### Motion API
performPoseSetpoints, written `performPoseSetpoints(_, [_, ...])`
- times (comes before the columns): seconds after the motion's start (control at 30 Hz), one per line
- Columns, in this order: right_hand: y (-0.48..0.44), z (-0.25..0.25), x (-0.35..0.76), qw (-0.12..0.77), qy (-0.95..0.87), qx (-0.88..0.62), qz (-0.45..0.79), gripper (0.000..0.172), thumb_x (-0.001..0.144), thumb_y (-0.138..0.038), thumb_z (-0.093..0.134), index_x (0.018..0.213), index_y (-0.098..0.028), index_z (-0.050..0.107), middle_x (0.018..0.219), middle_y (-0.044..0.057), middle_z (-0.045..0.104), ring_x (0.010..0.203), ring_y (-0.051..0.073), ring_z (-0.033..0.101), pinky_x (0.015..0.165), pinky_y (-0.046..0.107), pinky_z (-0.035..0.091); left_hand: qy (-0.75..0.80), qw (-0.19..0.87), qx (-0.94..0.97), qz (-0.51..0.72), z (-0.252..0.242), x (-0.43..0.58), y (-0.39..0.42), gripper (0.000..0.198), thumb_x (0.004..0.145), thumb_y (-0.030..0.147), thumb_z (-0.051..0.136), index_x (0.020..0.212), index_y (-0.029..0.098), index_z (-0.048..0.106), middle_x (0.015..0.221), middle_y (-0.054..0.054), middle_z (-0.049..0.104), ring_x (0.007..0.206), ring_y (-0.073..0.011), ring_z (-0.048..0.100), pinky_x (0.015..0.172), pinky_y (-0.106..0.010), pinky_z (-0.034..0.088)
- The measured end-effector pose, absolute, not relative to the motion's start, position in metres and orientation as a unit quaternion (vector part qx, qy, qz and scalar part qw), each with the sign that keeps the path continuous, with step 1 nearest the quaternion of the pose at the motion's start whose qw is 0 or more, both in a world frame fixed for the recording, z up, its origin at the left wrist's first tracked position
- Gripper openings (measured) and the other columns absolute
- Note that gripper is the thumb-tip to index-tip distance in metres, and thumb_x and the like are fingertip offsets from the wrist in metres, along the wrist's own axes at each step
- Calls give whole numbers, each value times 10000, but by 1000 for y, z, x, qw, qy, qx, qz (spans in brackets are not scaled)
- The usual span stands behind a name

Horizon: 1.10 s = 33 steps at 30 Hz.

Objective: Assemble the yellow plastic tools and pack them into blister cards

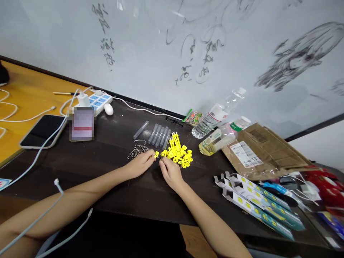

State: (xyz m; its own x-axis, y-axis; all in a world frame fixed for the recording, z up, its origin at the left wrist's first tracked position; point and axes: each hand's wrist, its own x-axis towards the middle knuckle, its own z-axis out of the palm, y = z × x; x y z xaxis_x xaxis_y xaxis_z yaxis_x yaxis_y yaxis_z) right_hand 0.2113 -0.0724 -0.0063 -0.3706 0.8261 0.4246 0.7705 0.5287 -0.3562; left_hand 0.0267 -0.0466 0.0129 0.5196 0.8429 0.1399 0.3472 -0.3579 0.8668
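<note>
Near the table (113, 168) middle, both hands meet: left hand (139, 165) pinches 1 small yellow plastic piece (156, 154), right hand (170, 171) fingertips pressed on another beside the yellow pile (178, 153). Light, stiff, likely slippery; best gripped at the ring end.
</note>
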Motion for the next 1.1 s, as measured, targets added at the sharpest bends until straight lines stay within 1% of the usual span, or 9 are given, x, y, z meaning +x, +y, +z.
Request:
performPoseSetpoints(0.17, [-74, -7, 210, 290, -835, -462, 69, 244, 943, -240, 352, 722, -208, 450, 659, 15, 542, 611, 147, 521, 600, 247, 360, 380, 420, 780, 268, 19, 33, -58, 194, 922, 320, 323, 840, 199, 450, 670, 38, 483, 638, -132, 482, 640, -248, 374])
performPoseSetpoints(0.3, [-75, -8, 211, 285, -833, -468, 75, 253, 943, -254, 370, 711, -208, 458, 659, 17, 548, 616, 149, 521, 606, 252, 364, 379, 383, 798, 270, 13, 33, -57, 197, 929, 329, 329, 839, 197, 444, 715, 29, 514, 655, -132, 497, 640, -248, 361])
performPoseSetpoints(0.5, [-75, -6, 210, 289, -835, -460, 95, 223, 915, -236, 412, 714, -206, 503, 683, 24, 576, 663, 158, 542, 644, 262, 393, 401, 273, 842, 238, 9, 31, -54, 243, 951, 364, 331, 842, 199, 472, 744, 19, 560, 658, -138, 532, 607, -238, 346])
performPoseSetpoints(0.6, [-74, -3, 213, 305, -814, -478, 123, 60, 860, -221, 480, 844, -210, 537, 665, -5, 553, 629, 149, 527, 623, 260, 404, 401, 201, 870, 206, 10, 30, -53, 247, 955, 344, 337, 850, 198, 507, 782, 7, 589, 704, -143, 565, 601, -230, 347])
performPoseSetpoints(0.7, [-72, 0, 218, 332, -791, -484, 171, 128, 839, -244, 519, 964, -214, 521, 670, -29, 530, 561, 122, 484, 574, 248, 407, 393, 119, 898, 158, 11, 29, -52, 243, 949, 335, 356, 888, 198, 546, 832, -11, 605, 715, -145, 582, 563, -220, 335])
performPoseSetpoints(0.8, [-70, 0, 221, 330, -798, -453, 221, 69, 868, -276, 509, 863, -212, 536, 693, -11, 541, 598, 122, 496, 584, 254, 431, 396, 80, 905, 132, 11, 29, -52, 239, 945, 324, 365, 935, 196, 567, 880, -26, 607, 685, -141, 580, 527, -222, 317])
performPoseSetpoints(0.87, [-68, -2, 221, 348, -773, -441, 295, 125, 881, -305, 505, 803, -210, 525, 704, 2, 557, 616, 125, 520, 561, 253, 454, 398, 113, 897, 154, 11, 28, -52, 233, 941, 326, 375, 931, 190, 565, 905, -29, 607, 698, -143, 580, 541, -224, 333])
performPoseSetpoints(1.0, [-65, -6, 219, 407, -663, -402, 483, 211, 848, -396, 569, 797, -211, 480, 704, 1, 597, 600, 122, 571, 504, 251, 511, 386, 275, 853, 216, 10, 27, -50, 210, 916, 346, 421, 899, 187, 557, 859, -11, 622, 737, -147, 573, 627, -228, 382])
performPoseSetpoints(1.1, [-64, -6, 218, 412, -630, -384, 534, 272, 805, -422, 625, 787, -210, 456, 683, -9, 615, 592, 115, 588, 512, 252, 530, 370, 351, 832, 220, 9, 28, -48, 241, 901, 345, 420, 823, 174, 571, 794, -7, 614, 717, -145, 551, 657, -234, 384])
